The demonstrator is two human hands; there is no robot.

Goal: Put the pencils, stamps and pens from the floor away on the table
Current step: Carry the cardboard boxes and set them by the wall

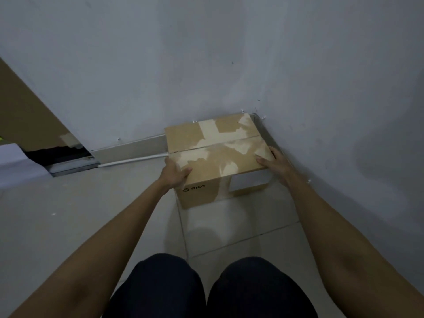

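Note:
A closed brown cardboard box [215,154] with torn tape marks and a "PICO" print stands on the tiled floor in the corner of two walls. My left hand [175,174] grips its near left top corner, thumb on the lid. My right hand [274,161] holds the right top edge, thumb laid on the lid and fingers down the side. No pencils, stamps, pens or table show in this view.
Grey walls [206,65] meet right behind the box. A white cable [133,161] runs along the skirting at left. A brown board [25,120] leans at far left beside a white object [13,166]. My knees [211,288] are at the bottom.

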